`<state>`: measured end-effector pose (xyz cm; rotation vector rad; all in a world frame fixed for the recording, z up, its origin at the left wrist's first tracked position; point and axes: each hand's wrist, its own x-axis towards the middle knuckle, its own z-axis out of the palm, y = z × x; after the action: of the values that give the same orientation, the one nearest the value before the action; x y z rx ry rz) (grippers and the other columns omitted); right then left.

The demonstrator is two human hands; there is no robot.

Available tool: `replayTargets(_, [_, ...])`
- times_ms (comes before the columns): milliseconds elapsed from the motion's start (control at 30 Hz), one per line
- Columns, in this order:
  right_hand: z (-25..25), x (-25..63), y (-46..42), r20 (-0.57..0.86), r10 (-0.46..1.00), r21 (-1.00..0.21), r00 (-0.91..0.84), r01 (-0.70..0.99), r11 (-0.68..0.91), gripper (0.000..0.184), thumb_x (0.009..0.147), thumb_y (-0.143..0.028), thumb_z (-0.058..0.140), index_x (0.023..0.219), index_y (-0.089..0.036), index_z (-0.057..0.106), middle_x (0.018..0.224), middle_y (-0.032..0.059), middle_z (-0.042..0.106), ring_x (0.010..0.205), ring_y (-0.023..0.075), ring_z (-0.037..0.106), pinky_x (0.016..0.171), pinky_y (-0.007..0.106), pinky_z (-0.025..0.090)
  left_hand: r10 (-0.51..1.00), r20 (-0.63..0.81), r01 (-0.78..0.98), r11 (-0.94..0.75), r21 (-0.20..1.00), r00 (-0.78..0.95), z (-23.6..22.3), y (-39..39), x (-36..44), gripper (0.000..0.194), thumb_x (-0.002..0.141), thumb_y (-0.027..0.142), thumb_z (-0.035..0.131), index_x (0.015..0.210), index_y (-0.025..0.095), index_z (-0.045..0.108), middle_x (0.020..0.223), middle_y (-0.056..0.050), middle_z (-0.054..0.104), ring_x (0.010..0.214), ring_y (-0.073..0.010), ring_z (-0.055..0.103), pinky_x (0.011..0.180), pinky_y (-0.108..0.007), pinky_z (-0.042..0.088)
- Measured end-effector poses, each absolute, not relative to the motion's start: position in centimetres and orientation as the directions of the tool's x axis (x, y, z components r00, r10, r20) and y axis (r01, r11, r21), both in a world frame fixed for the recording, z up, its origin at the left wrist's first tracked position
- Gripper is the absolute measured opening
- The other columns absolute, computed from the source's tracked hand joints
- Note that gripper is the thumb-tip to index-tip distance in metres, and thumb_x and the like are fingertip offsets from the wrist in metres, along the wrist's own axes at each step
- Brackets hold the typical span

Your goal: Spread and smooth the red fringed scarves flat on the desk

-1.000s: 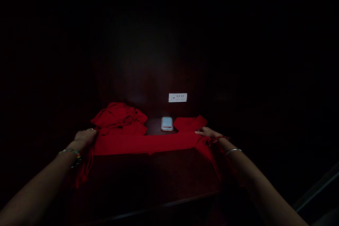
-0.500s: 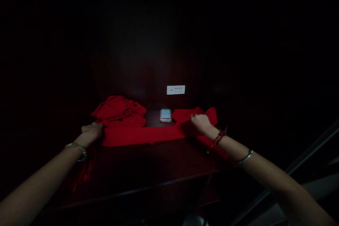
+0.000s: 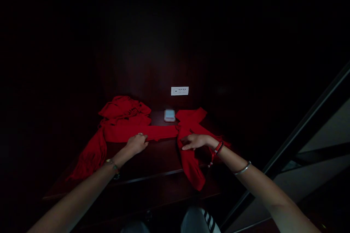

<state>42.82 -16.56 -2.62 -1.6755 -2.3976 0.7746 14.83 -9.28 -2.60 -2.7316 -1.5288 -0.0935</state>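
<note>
A red fringed scarf (image 3: 161,132) is spread in a flat band across a dark wooden shelf (image 3: 155,160). Its tasselled end (image 3: 93,154) fans out on the left, and on the right it turns, one part drooping over the front edge. My left hand (image 3: 137,143) has its fingers curled on the band's lower edge near the middle. Over the drooping part is my right hand (image 3: 196,141), thumb and fingers apart, lightly touching or just above the fabric; I cannot tell which.
A crumpled heap of red cloth (image 3: 124,109) lies at the back left. A small pale box-like object (image 3: 169,115) sits behind the band, below a white wall socket (image 3: 179,91). My knees (image 3: 194,220) are under the shelf's front edge; a slanted frame (image 3: 287,145) stands at right.
My left hand has moved right from the scarf's left end to its middle. My right hand has come down and left, its fist loosened, and the scarf's right part now droops over the edge.
</note>
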Motion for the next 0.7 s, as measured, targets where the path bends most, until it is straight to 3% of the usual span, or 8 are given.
replayTargets(100, [-3.2,43.9,-16.7,-0.16,0.868,-0.454,-0.469,0.816,0.357,0.032,0.075,-0.027,0.051,0.103,-0.014,0.059,0.094,0.0047,0.064,0.078,0.0142,0.059,0.071,0.022,0.043,0.792,0.114,0.734,-0.601,0.316,0.6,-4.4,-10.1,17.7,0.022,0.076,0.027,0.045,0.088,0.018,0.061,0.094,-0.011,0.059,0.093,-0.0243,0.052,0.081,-0.035,0.038])
replayTargets(200, [-4.5,44.6,-15.8,0.042,0.951,-0.355,-0.306,0.885,0.301,0.029,0.076,-0.018,0.048,0.103,-0.013,0.059,0.098,0.0074,0.063,0.088,0.0159,0.057,0.077,0.022,0.04,0.817,0.09,0.551,-0.461,0.696,0.57,-5.4,-10.0,21.3,0.011,0.073,0.021,0.049,0.073,0.019,0.061,0.089,-0.008,0.06,0.099,-0.0222,0.048,0.089,-0.03,0.032])
replayTargets(233, [-4.8,44.9,-15.3,0.093,0.97,-0.337,-0.223,0.91,0.242,0.03,0.076,-0.017,0.049,0.105,-0.013,0.058,0.099,0.0082,0.062,0.089,0.0162,0.056,0.077,0.022,0.04,0.827,0.07,0.51,-0.409,0.757,0.558,-5.5,-9.7,22.6,0.011,0.073,0.021,0.05,0.07,0.019,0.06,0.09,-0.007,0.059,0.101,-0.0214,0.047,0.089,-0.029,0.032])
replayTargets(333, [-5.6,45.6,-13.5,0.179,0.983,-0.322,-0.038,0.942,0.095,0.038,0.074,-0.016,0.052,0.112,-0.012,0.052,0.107,0.011,0.058,0.095,0.0179,0.054,0.082,0.024,0.038,0.847,-0.001,0.459,-0.288,0.84,0.532,-5.5,-8.1,26.3,0.014,0.077,0.024,0.045,0.076,0.017,0.057,0.092,-0.007,0.059,0.098,-0.0191,0.049,0.083,-0.026,0.038])
replayTargets(500, [-6.5,46.4,-11.5,0.191,0.981,-0.341,0.033,0.939,0.035,0.038,0.076,-0.017,0.049,0.113,-0.011,0.051,0.11,0.0122,0.057,0.099,0.0186,0.053,0.083,0.025,0.038,0.859,-0.187,0.381,-0.01,0.924,0.477,-5.4,-4.8,30.7,0.032,0.085,0.038,0.029,0.101,0.014,0.045,0.086,-0.009,0.057,0.074,-0.0135,0.056,0.065,-0.024,0.045])
replayTargets(700, [-7.1,47.0,-10.9,0.209,0.978,-0.383,0.008,0.921,0.075,0.033,0.077,-0.02,0.049,0.11,-0.016,0.054,0.107,0.0075,0.059,0.098,0.0167,0.054,0.082,0.023,0.04,0.826,-0.272,0.276,0.148,0.95,0.494,-4.6,-1.3,32.9,0.033,0.077,0.047,0.043,0.1,0.023,0.043,0.089,-0.005,0.056,0.066,-0.0138,0.055,0.063,-0.031,0.046])
